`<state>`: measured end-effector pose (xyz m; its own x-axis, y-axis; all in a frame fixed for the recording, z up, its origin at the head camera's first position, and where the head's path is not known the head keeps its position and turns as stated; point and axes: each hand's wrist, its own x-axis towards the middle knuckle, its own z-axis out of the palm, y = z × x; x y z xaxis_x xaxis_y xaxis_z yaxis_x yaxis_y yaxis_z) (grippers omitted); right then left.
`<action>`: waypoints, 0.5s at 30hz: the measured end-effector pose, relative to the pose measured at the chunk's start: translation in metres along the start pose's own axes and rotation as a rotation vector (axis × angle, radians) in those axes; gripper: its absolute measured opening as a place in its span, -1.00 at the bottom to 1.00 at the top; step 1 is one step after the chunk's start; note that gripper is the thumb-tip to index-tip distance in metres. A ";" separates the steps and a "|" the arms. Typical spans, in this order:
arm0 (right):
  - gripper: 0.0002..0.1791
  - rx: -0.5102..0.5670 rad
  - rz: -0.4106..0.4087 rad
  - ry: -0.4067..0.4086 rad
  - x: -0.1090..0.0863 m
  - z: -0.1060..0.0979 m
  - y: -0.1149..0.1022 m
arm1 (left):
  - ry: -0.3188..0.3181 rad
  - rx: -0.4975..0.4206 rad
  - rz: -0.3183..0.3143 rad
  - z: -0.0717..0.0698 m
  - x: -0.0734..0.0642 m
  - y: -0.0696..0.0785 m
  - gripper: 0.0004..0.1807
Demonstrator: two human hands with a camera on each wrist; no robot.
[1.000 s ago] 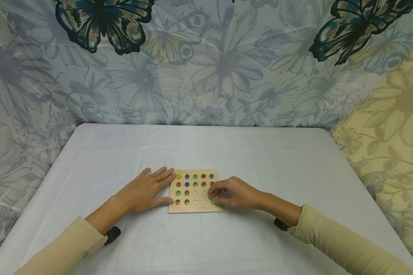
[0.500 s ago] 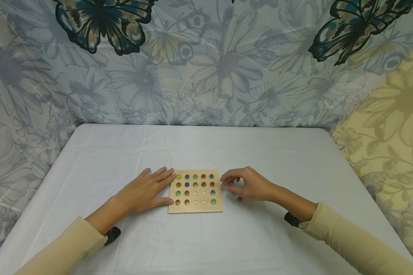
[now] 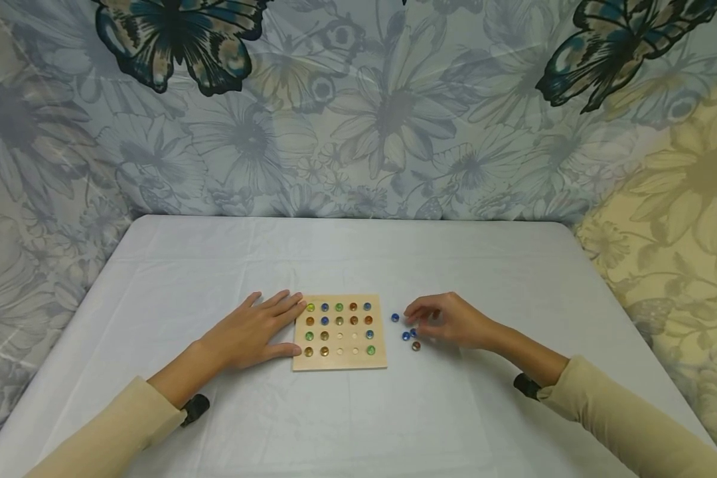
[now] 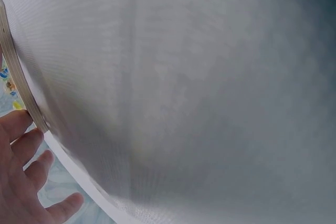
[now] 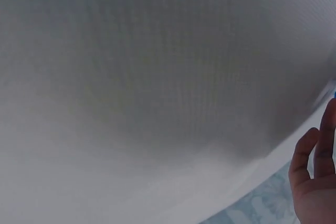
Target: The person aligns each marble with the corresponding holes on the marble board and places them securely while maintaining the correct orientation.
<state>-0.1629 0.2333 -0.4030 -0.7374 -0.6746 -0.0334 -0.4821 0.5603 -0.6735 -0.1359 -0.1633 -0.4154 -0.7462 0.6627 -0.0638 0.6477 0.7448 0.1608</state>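
A pale wooden board (image 3: 348, 364) lies on the white table, with coloured marbles seated in most of its hollows. Bare hollows show in the middle of its two nearer rows. My left hand (image 3: 259, 330) rests against the board's left side, fingers spread and fairly straight, fingertips on its edge. In the left wrist view, the fingers (image 4: 26, 145) reach the board's corner. Right of the board lie blue marbles (image 3: 395, 318) and a brown marble (image 3: 416, 346). My right hand (image 3: 454, 320) hovers beside them, fingers loosely bent, thumb and index apart near a blue marble (image 3: 413, 332).
White cloth (image 3: 346, 259) covers the table. Behind it hangs a patterned fabric (image 3: 388, 133) with flowers and butterflies. A black wrist camera (image 3: 195, 409) sits at the left cuff, another wrist camera (image 3: 526, 386) at the right.
My right hand set a green marble in the nearest right hollow, let go, and moved right to the loose marbles, which now show. My left hand stays still.
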 end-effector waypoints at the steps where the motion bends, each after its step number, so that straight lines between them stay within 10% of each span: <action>1: -0.71 0.006 0.000 -0.006 0.000 0.001 0.001 | 0.001 -0.001 -0.001 0.000 0.000 0.000 -0.10; 15: -0.72 0.020 -0.030 -0.020 0.000 0.006 0.005 | 0.000 0.008 -0.004 -0.001 -0.001 0.001 -0.11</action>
<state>-0.1626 0.2333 -0.4106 -0.7134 -0.7002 -0.0278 -0.4940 0.5306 -0.6888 -0.1347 -0.1630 -0.4144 -0.7489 0.6596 -0.0642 0.6458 0.7481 0.1529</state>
